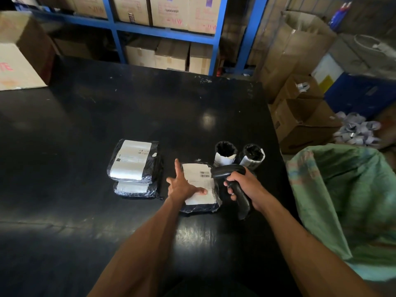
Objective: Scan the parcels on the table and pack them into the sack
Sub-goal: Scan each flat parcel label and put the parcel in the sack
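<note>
A flat black parcel point(209, 205) with a white label lies on the black table point(128, 108). My left hand point(182, 185) rests on its label with fingers spread flat. My right hand point(246, 185) grips a black barcode scanner point(229, 169), whose head points at the label's barcodes. Two more flat black parcels point(134, 161) lie stacked to the left. Two black rolled parcels point(226, 154) stand just behind the scanner. The open green sack point(347, 189) hangs off the table's right edge.
A cardboard box point(19, 61) sits on the table's far left corner. Blue shelving point(162, 33) full of boxes stands behind the table. Open cartons point(300, 116) and loose tape rolls point(355, 131) lie on the floor to the right, beyond the sack.
</note>
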Demonstrator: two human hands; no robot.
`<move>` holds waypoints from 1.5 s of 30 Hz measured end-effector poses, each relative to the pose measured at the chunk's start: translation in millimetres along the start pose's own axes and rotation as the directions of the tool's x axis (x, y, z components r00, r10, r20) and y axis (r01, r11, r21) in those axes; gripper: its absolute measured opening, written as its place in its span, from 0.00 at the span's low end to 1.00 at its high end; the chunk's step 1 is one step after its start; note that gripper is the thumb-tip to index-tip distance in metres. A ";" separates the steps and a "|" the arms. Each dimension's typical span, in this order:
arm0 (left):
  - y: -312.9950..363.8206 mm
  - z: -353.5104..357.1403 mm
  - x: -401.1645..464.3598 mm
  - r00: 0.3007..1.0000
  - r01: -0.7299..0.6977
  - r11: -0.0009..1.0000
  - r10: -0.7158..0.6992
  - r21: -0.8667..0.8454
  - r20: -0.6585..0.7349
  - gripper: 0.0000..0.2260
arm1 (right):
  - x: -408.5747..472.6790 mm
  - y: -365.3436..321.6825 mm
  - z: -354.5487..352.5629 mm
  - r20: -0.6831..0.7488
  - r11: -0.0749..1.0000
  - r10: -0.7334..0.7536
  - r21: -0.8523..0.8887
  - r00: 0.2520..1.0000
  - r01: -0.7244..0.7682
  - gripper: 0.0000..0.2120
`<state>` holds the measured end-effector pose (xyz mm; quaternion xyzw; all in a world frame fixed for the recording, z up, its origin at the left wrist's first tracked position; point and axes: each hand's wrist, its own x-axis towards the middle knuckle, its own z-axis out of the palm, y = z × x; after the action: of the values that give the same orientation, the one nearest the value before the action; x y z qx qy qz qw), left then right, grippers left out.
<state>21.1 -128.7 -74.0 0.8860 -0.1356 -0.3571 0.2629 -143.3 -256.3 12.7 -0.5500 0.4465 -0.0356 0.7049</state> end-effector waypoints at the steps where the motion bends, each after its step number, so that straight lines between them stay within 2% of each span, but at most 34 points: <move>1: 3.6 -2.7 -2.5 0.999 -0.054 0.998 0.054 0.015 -0.006 0.71 | -0.8 -1.1 -1.5 0.006 1.000 -0.010 0.000 1.000 0.010 0.18; 5: 15.2 -13.9 -4.5 0.980 -0.193 0.974 0.186 0.121 0.063 0.65 | -6.6 -7.3 1.1 0.024 0.997 -0.065 -0.030 0.998 0.065 0.27; 7: 14.5 -16.7 -5.9 0.973 -0.230 0.966 0.224 0.115 0.061 0.60 | -13.2 -10.7 5.5 -0.038 0.992 -0.106 -0.078 0.994 0.103 0.27; 10: 8.3 -16.1 -23.6 0.960 -0.269 0.960 0.273 0.073 -0.067 0.55 | -23.5 -11.7 12.0 -0.113 0.981 -0.176 -0.100 0.978 0.165 0.20; 15: -8.2 -18.7 -50.7 0.909 -0.315 0.949 0.294 -0.024 -0.297 0.52 | -42.7 -8.0 26.1 -0.171 0.962 -0.266 -0.116 0.949 0.249 0.17; 23: -11.5 -33.8 -76.1 0.865 -0.388 0.921 0.352 -0.030 -0.357 0.52 | -61.7 -7.6 39.5 -0.209 0.912 -0.394 -0.209 0.895 0.353 0.14; 26: -15.0 -35.3 -82.4 0.857 -0.392 0.920 0.353 -0.029 -0.374 0.52 | -66.4 -7.5 37.5 -0.197 0.915 -0.389 -0.191 0.900 0.354 0.14; 31: -20.8 -33.3 -90.8 0.857 -0.390 0.920 0.348 -0.039 -0.379 0.51 | -74.0 -8.7 38.6 -0.141 0.957 -0.282 0.035 0.949 0.289 0.15; 34: -30.1 -35.2 -93.2 0.855 -0.381 0.923 0.334 -0.045 -0.397 0.51 | -72.4 -0.6 38.4 -0.105 0.965 -0.249 0.059 0.963 0.256 0.18; 36: -38.7 -41.4 -92.5 0.850 -0.374 0.927 0.328 -0.036 -0.412 0.51 | -68.1 12.5 38.9 -0.112 0.978 -0.204 0.027 0.973 0.208 0.21; 39: -50.8 -57.6 -91.1 0.836 -0.365 0.931 0.312 -0.032 -0.450 0.50 | -58.9 39.0 45.6 -0.128 0.990 -0.141 -0.049 0.982 0.136 0.20; 41: -57.7 -71.0 -91.3 0.836 -0.343 0.937 0.278 -0.056 -0.473 0.50 | -48.5 58.0 52.0 -0.171 0.954 -0.152 -0.284 0.974 0.099 0.20; 43: -64.2 -84.2 -93.1 0.825 -0.341 0.935 0.251 -0.092 -0.506 0.49 | -40.4 76.4 61.4 -0.187 0.860 -0.155 -0.509 0.970 0.039 0.24; 45: -72.6 -94.7 -95.0 0.806 -0.351 0.927 0.230 -0.128 -0.545 0.49 | -41.2 87.2 76.3 -0.168 0.822 -0.105 -0.569 0.980 -0.010 0.26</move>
<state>24.3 6.8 -4.0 0.8824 -0.1534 -0.0721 0.4389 -155.4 -143.0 -33.6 -0.7394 0.4886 0.0283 0.4623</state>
